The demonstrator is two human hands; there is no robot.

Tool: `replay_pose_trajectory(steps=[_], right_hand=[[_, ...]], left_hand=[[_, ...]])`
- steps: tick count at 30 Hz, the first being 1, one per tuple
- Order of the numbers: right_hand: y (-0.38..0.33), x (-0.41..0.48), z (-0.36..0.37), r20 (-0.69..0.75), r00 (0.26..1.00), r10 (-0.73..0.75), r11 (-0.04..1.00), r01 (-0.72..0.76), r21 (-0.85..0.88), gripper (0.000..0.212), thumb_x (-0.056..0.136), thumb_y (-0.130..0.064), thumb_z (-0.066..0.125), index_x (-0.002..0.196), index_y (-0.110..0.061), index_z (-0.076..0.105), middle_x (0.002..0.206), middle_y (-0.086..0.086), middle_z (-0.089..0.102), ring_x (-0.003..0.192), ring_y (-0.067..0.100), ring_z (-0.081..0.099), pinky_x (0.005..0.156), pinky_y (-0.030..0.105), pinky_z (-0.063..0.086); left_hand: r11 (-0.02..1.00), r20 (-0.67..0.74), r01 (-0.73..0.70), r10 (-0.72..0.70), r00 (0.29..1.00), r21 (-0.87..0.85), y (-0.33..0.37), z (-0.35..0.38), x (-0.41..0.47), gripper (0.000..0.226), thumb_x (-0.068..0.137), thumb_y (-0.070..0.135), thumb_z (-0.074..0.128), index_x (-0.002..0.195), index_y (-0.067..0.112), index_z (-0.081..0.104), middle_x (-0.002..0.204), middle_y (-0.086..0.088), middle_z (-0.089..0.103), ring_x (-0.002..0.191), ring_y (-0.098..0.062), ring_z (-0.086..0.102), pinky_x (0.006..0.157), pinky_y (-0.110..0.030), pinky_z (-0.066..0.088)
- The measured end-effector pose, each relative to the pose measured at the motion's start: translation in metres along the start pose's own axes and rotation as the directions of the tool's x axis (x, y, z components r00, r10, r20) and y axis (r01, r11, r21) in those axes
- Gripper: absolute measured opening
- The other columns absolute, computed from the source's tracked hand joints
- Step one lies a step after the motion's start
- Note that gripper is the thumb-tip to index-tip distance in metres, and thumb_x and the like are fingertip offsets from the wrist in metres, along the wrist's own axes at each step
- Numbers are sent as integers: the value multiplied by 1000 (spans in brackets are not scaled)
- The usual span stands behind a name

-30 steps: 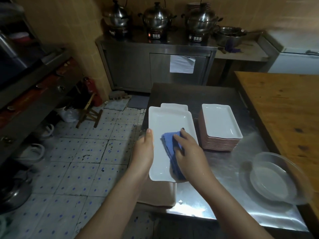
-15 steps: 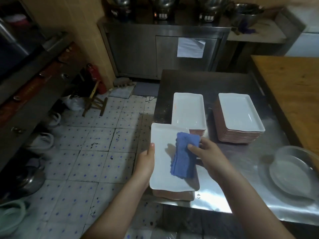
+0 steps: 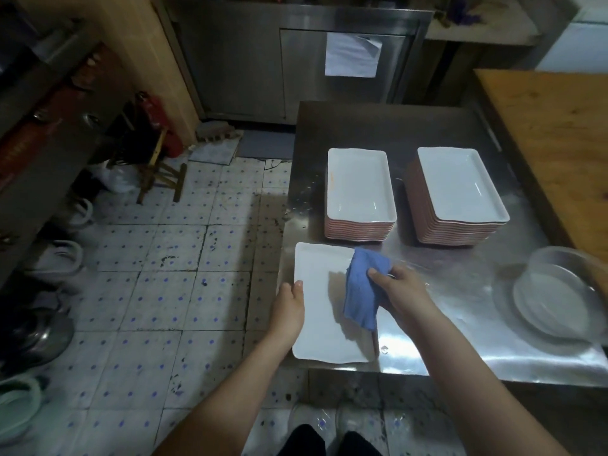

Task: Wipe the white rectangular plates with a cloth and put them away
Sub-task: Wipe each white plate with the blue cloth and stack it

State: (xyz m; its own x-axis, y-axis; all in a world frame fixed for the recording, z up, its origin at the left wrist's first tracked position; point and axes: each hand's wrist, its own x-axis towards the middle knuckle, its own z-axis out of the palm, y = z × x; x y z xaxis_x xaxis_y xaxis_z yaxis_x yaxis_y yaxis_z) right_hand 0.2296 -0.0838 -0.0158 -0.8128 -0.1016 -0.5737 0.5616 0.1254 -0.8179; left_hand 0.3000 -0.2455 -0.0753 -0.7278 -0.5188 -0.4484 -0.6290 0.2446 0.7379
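Lifted now, blue cloth (image 3: 361, 292) hangs from pinching right hand (image 3: 403, 292); left hand (image 3: 289, 307) grips plate (image 3: 317, 327) edge.

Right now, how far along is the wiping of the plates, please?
Done: two stacks of plates, the left stack and the right stack, stand on the steel table; which is wiped, I cannot tell. In hand: the left hand grips one plate while the right hand holds the blue cloth over it. Left: putting it away.
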Motion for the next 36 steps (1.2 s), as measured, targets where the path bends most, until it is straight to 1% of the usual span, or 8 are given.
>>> replay_pose_trajectory(steps=[2,5,9,13,18,25,32,36], right_hand=[[2,2,1,-17,1000,3,1000,-3,0,26,92,-8,58,115,4,58,106,20,66,97,31,64,81,37,52],[6,5,4,-34,999,12,1000,-12,8,24,92,-10,59,113,1,58,100,13,66,91,25,64,75,31,52],[13,9,9,-54,998,24,1000,-24,5,17,91,-12,60,106,-5,57,91,6,64,79,15,61,62,22,49],[13,12,13,-71,997,13,1000,-13,10,17,91,-12,61,107,-6,58,88,3,65,81,16,62,62,23,50],[9,14,10,-59,998,10,997,-5,78,27,91,-8,60,116,2,59,109,20,66,103,34,64,89,40,52],[-31,44,-4,-38,991,-130,983,134,128,4,90,-6,60,87,-8,62,74,3,69,64,10,67,55,20,52],[-81,102,-11,-36,987,-155,982,158,104,5,89,-10,63,85,-13,63,75,1,71,68,13,68,57,25,51],[-94,129,-15,-25,993,-119,989,120,84,2,88,-14,64,86,-15,64,84,4,71,74,16,67,59,26,49]], left_hand=[[981,-44,-73,83,996,178,4,1,2,35,102,35,26,92,10,48,79,-4,53,72,-21,51,55,-28,33],[840,-24,-190,235,972,508,6,-2,5,39,102,33,23,96,9,53,81,-5,58,74,-24,56,60,-29,36],[735,89,-257,260,961,627,2,-8,13,38,102,35,24,80,14,48,71,2,49,63,-17,44,55,-28,28],[771,179,-282,219,959,570,1,-8,24,42,101,37,29,64,19,40,65,4,46,60,-15,44,51,-28,26],[795,217,-282,193,957,537,2,-18,40,45,97,43,36,60,18,37,59,1,45,57,-19,48,50,-28,29],[895,17,-300,312,950,329,64,-23,80,37,93,49,40,73,18,44,66,3,50,60,-16,47,49,-26,28],[948,-22,-237,248,969,214,139,7,149,35,87,47,54,94,13,50,88,-3,58,78,-23,53,57,-28,31],[935,2,-223,231,973,277,159,14,172,28,84,38,62,76,16,46,70,5,49,62,-13,46,48,-25,27]])
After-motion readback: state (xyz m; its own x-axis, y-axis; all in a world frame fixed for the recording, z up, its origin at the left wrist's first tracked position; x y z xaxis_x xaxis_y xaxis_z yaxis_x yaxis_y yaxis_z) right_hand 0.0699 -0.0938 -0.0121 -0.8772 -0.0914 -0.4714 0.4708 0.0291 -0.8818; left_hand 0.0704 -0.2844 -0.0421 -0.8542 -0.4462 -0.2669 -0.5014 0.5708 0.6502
